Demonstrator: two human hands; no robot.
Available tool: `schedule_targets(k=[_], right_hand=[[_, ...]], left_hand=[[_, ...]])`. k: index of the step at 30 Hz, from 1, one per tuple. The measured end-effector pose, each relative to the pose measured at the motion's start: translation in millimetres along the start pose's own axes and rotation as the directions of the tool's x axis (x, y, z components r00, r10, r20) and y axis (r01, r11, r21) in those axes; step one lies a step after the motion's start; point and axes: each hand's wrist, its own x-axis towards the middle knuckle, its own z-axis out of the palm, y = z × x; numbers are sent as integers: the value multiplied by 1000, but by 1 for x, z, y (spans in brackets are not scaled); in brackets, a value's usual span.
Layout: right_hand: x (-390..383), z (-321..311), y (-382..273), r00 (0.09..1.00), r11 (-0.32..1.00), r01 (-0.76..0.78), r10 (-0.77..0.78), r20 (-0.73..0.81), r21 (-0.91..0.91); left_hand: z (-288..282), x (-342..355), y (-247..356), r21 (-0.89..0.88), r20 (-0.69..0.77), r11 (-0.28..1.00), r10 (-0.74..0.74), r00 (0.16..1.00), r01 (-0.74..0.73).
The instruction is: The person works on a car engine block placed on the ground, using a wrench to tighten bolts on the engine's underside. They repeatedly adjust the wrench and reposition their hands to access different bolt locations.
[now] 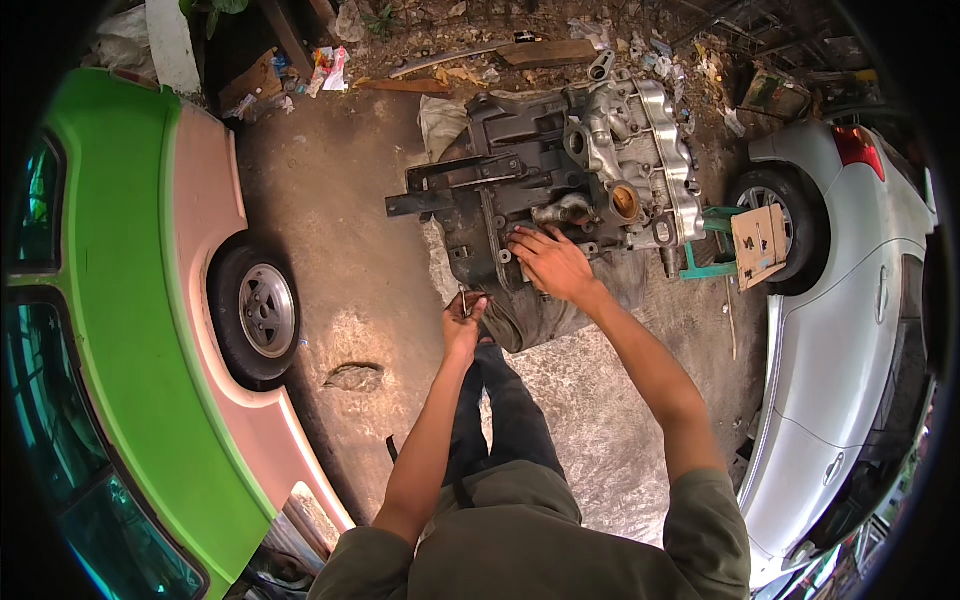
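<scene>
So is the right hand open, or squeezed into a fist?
The right hand is open: its fingers stretch out over the dark engine part instead of curling into the palm.

A head-worn fisheye looks steeply down past the wearer's nearby torso to the floor.

No legible text, labels, numbers or signs. Treat as unreadable, too small or blurred: the red-and-white wrapper at upper left of the frame, the pale litter at upper right, the brown board at right of centre.
</scene>
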Motion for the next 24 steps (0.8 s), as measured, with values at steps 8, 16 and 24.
schedule_targets(k=[8,16,24], right_hand=[[12,-16,32,979,965,201,-205,4,168],[14,-20,26,992,973,106,-117,45,206],[15,-12,28,996,968,66,-80,49,240]], left_hand=[[9,16,-25,-92,44,989,-111,993,115],[18,23,-50,-194,-19,981,-13,1000,9],[33,38,-68,-243,-86,968,-82,993,59]])
